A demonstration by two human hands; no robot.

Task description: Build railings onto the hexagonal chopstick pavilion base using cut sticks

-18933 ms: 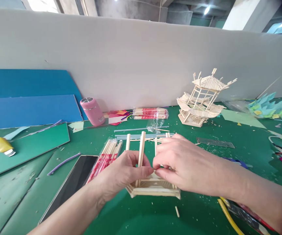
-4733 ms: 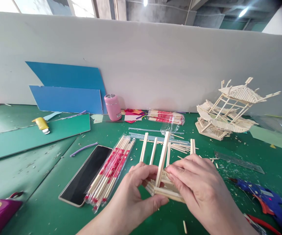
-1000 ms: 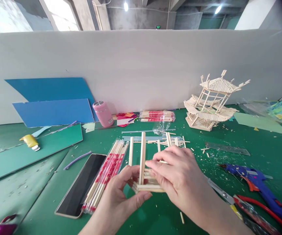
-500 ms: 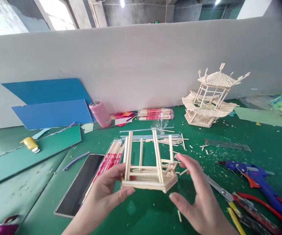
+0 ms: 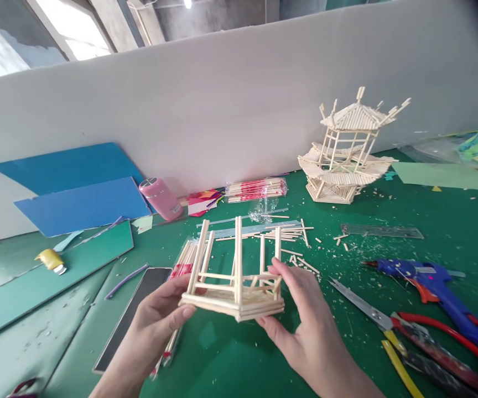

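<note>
A small frame of pale wooden sticks, with a many-sided base, upright posts and low rails, is held above the green table. My left hand grips the left end of its base, thumb in front and fingers behind. At the right end, my right hand has its thumb at the lower edge and its fingertips by a post and rail. Beneath the left side of the frame lies a packet of sticks in red-printed wrapping.
A finished-looking stick pavilion stands at the back right. On the right lie a blue glue gun, scissors and red-handled pliers. A black flat panel, pink cup and yellow cutter are left.
The stick frame has turned and shifted left in view. My right hand has closed in from beside it onto its right end. The camera view has tilted.
</note>
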